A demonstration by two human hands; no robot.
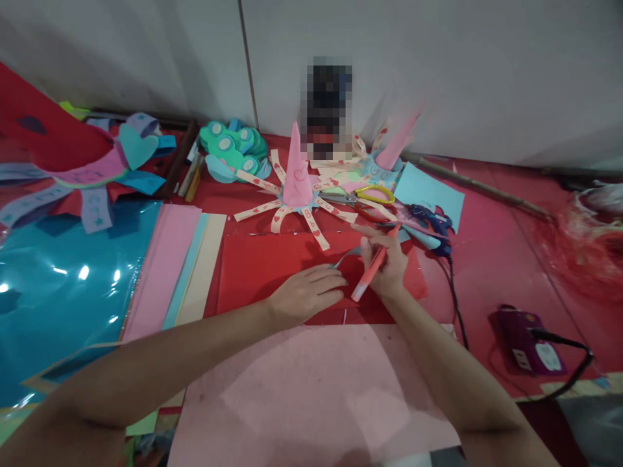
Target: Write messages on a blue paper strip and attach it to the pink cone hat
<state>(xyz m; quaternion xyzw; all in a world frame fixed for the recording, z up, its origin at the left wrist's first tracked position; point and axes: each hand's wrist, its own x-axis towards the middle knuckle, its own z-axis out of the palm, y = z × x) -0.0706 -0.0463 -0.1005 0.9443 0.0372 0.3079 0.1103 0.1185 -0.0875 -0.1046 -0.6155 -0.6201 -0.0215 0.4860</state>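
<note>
Red table [491,259], two cones [298,181]; right fingers [374,236] grip one marker [370,269].

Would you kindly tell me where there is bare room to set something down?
Bare red tabletop lies between the glue gun, purple power box and wooden stick. The large pink sheet in front is mostly bare. It is crowded around the nearer pink cone hat, yellow-handled scissors and right hand.

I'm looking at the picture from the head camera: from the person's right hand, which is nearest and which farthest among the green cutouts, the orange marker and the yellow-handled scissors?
From the right hand:
1. Orange marker: held in it.
2. Yellow-handled scissors: just beyond it.
3. Green cutouts: farther back, to the left.
</note>
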